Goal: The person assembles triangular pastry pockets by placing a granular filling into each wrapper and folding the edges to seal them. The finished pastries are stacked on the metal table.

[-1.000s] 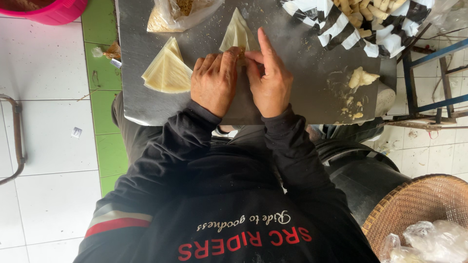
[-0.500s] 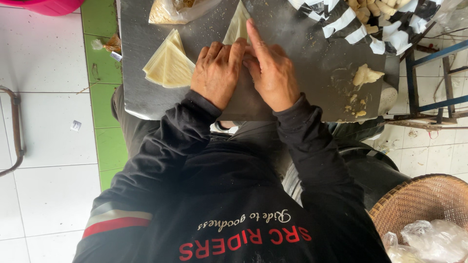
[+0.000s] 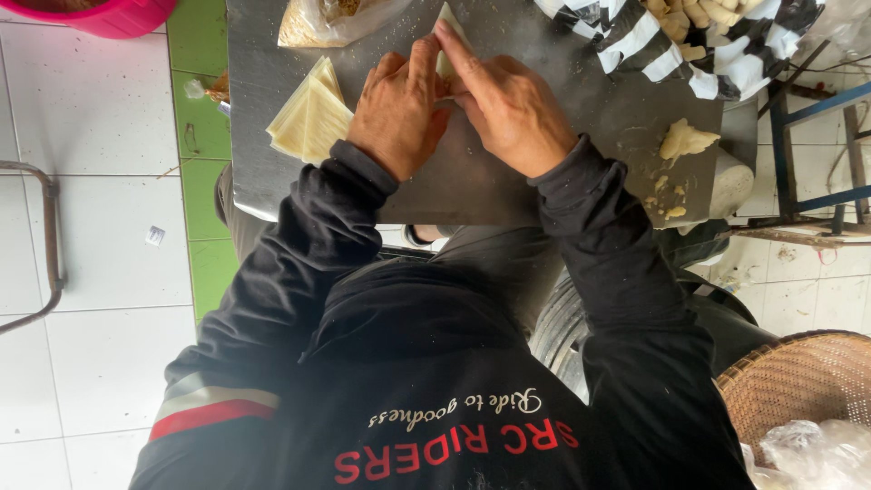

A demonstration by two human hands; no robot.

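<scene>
Steel table [image 3: 472, 195], left hand [image 3: 396, 113] and right hand [image 3: 510, 107] pinching a pale wrapper triangle [image 3: 446, 41] (each grip closed on it), wrapper stack [image 3: 310, 113] beside

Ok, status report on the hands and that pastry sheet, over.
Left hand and right hand both pressing on the pastry sheet, grip closed around it. Sheet flat on the metal table, mostly hidden by fingers. Wrapper stack beside the left hand, not touching it.

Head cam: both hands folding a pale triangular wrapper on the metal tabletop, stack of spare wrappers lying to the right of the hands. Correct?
Not quite. In the head view the stack of spare wrappers lies to the left of the hands, beside the left hand. The rest holds: left hand and right hand both press the pale triangular wrapper on the metal tabletop.
</scene>
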